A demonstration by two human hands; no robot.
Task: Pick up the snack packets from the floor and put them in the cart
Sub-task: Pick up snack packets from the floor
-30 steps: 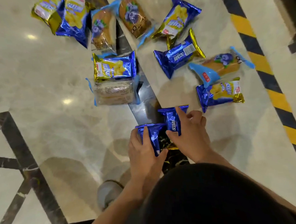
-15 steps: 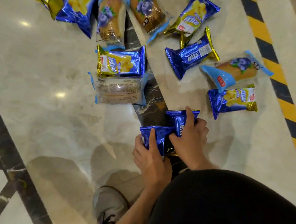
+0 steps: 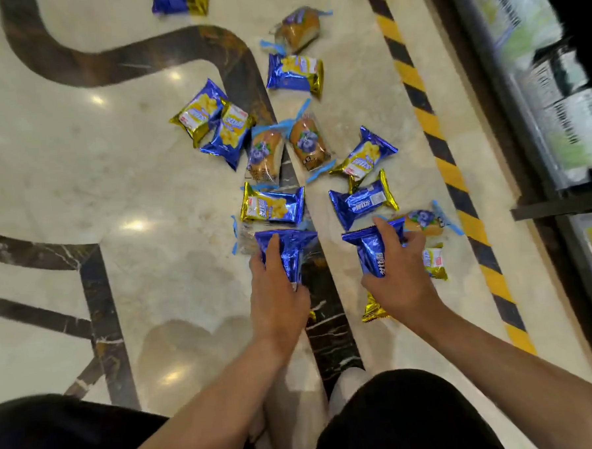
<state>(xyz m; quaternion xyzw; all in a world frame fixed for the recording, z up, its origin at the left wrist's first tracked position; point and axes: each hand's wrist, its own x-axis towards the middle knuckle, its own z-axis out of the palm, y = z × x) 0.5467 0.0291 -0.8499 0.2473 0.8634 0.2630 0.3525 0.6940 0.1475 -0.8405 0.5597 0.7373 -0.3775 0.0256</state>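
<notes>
Polished cream marble floor with dark inlay; the left hand grips a shiny blue foil snack packet, fingers curled round it; right of it, the right hand clamps a second blue foil packet; beyond lie scattered blue-and-gold packets; a yellow-black striped tape runs farther right.

Packets crowd floor ahead; bare marble left; shelf unit blocks right.
</notes>
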